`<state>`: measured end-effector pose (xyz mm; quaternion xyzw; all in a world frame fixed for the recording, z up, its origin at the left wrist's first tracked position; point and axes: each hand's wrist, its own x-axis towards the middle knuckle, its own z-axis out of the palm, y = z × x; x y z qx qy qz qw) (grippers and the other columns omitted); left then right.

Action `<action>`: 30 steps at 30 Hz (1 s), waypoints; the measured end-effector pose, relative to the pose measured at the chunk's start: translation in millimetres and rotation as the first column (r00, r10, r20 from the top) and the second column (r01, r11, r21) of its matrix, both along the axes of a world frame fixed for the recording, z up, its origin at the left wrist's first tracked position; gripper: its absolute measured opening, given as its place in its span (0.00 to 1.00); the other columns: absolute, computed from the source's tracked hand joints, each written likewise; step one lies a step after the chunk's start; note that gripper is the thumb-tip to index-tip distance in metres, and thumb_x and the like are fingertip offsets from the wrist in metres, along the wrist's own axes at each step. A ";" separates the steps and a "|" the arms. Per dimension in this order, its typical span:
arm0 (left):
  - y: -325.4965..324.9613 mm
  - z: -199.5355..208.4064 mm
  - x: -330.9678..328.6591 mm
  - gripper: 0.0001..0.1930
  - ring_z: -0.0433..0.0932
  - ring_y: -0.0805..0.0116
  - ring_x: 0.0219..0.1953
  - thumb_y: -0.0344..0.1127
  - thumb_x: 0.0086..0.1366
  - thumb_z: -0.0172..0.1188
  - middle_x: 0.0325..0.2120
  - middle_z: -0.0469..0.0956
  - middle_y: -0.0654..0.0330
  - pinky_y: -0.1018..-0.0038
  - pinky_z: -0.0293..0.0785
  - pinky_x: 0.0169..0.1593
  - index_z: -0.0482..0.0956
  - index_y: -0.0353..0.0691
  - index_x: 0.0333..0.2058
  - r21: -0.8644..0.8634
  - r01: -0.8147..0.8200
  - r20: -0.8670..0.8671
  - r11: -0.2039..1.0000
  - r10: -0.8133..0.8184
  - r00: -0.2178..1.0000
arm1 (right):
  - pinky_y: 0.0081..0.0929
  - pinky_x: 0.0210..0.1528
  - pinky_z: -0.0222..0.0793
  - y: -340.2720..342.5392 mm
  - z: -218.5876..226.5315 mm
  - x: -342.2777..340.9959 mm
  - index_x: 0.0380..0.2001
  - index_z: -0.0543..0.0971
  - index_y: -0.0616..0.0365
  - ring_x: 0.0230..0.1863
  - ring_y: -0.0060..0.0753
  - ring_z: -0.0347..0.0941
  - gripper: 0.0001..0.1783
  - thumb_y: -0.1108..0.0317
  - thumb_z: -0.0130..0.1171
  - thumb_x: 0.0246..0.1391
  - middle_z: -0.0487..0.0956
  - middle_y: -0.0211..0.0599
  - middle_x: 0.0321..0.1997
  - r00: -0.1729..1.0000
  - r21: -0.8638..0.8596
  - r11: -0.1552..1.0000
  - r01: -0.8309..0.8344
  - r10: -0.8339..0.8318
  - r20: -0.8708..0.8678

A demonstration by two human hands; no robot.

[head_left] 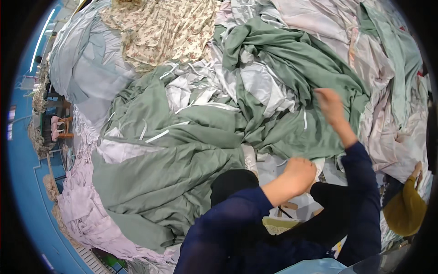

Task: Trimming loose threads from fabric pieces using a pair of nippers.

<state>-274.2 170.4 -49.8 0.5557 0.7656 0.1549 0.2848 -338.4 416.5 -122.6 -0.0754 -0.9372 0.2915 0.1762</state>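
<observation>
A large heap of sage-green cloth [173, 178] with white ties and pale lining spreads in front of me. My left hand [299, 176] is closed in a fist at the near edge of the green cloth, close to my knees. What sits inside its fingers, if anything, is hidden. My right hand [331, 107] is raised over the right part of the green cloth, its fingers bent and blurred by motion. Just left of it, a white tie [305, 118] lies on the cloth.
Floral cream cloth [169, 32], pale blue cloth [91, 68] and pinkish-white cloth [374, 68] are piled around the green heap. Lilac cloth [86, 205] lies at the left. Something mustard-coloured [405, 208] is at the right edge. A blue floor [27, 182] shows far left.
</observation>
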 end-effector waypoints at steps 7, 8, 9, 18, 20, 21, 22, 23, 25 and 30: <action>-13.0 9.4 -36.6 0.39 0.72 0.65 0.36 0.56 0.47 0.66 0.31 0.71 0.61 0.73 0.66 0.35 0.71 0.31 0.51 0.021 -0.020 -0.055 1.000 0.021 0.998 | 0.38 0.48 0.71 -67.4 -105.3 -168.2 0.44 0.79 0.50 0.46 0.47 0.74 0.15 0.72 0.55 0.51 0.73 0.43 0.53 0.959 0.011 0.999 -0.031 0.027 0.282; -13.0 10.0 -43.1 0.36 0.71 0.66 0.35 0.55 0.51 0.63 0.30 0.71 0.61 0.73 0.65 0.34 0.72 0.32 0.51 -0.008 -0.015 -0.054 1.000 0.014 0.998 | 0.37 0.50 0.70 -65.7 -117.9 -185.0 0.44 0.80 0.46 0.50 0.46 0.72 0.17 0.72 0.53 0.51 0.70 0.42 0.58 0.956 0.093 0.992 -0.090 0.060 0.286; -14.0 6.7 -46.6 0.36 0.71 0.66 0.35 0.55 0.51 0.63 0.30 0.71 0.61 0.73 0.65 0.34 0.72 0.32 0.51 -0.016 -0.017 -0.045 1.000 0.016 0.999 | 0.36 0.52 0.70 -71.9 -131.8 -198.4 0.45 0.80 0.43 0.53 0.44 0.70 0.18 0.73 0.51 0.51 0.66 0.42 0.63 0.950 0.164 0.973 -0.160 0.106 0.294; -0.7 10.6 -85.9 0.21 0.70 0.65 0.36 0.49 0.61 0.55 0.35 0.71 0.59 0.73 0.63 0.36 0.74 0.38 0.44 -0.111 -0.044 -0.067 0.993 0.037 0.997 | 0.36 0.57 0.66 -84.5 -183.1 -282.4 0.48 0.77 0.44 0.60 0.45 0.62 0.21 0.77 0.48 0.52 0.61 0.44 0.66 0.972 0.199 0.965 -0.174 0.135 0.195; -1.3 9.3 -85.1 0.22 0.71 0.66 0.36 0.49 0.61 0.56 0.35 0.71 0.59 0.73 0.63 0.36 0.74 0.37 0.47 -0.121 -0.074 -0.068 0.990 0.066 0.995 | 0.34 0.49 0.69 -84.3 -179.0 -289.0 0.50 0.76 0.60 0.50 0.41 0.70 0.22 0.79 0.53 0.49 0.75 0.44 0.55 0.984 0.006 0.984 -0.180 0.180 0.001; -1.6 9.7 -85.7 0.25 0.71 0.65 0.36 0.48 0.59 0.57 0.35 0.71 0.58 0.73 0.64 0.36 0.73 0.36 0.49 -0.116 -0.097 -0.059 0.988 0.091 0.994 | 0.34 0.49 0.69 -85.2 -168.6 -289.6 0.50 0.76 0.60 0.50 0.41 0.70 0.22 0.79 0.53 0.49 0.75 0.44 0.55 0.982 0.000 0.982 -0.191 0.191 0.001; -2.2 10.3 -86.5 0.27 0.71 0.65 0.36 0.47 0.58 0.59 0.35 0.71 0.58 0.73 0.65 0.36 0.72 0.35 0.51 -0.104 -0.116 -0.052 0.988 0.111 0.992 | 0.29 0.46 0.68 -83.5 -157.8 -289.0 0.49 0.77 0.60 0.45 0.33 0.72 0.19 0.77 0.54 0.51 0.77 0.39 0.50 0.984 -0.505 0.846 -0.172 0.173 -0.046; -2.7 11.1 -86.3 0.27 0.71 0.65 0.36 0.47 0.58 0.59 0.35 0.71 0.58 0.73 0.65 0.36 0.72 0.35 0.51 -0.101 -0.120 -0.054 0.988 0.115 0.992 | 0.24 0.43 0.68 -80.2 -145.5 -286.7 0.48 0.77 0.61 0.40 0.25 0.73 0.17 0.76 0.55 0.54 0.80 0.34 0.46 0.988 -0.870 0.476 -0.130 0.133 -0.075; 0.1 13.7 -83.1 0.33 0.71 0.65 0.35 0.45 0.53 0.63 0.35 0.72 0.59 0.72 0.66 0.35 0.69 0.33 0.56 -0.113 -0.063 -0.091 0.992 0.053 0.994 | 0.16 0.38 0.65 -64.6 -118.9 -271.1 0.48 0.78 0.61 0.35 0.15 0.71 0.15 0.74 0.57 0.56 0.80 0.27 0.41 0.994 -0.937 0.335 -0.102 0.067 -0.084; 5.2 11.8 -74.4 0.25 0.74 0.62 0.35 0.40 0.50 0.66 0.33 0.74 0.57 0.70 0.68 0.34 0.73 0.34 0.45 -0.058 -0.090 -0.029 0.994 0.089 0.996 | 0.18 0.33 0.67 -20.5 -42.0 -198.1 0.47 0.78 0.59 0.33 0.17 0.72 0.15 0.75 0.57 0.55 0.80 0.27 0.39 0.995 -0.992 0.098 0.078 0.055 0.083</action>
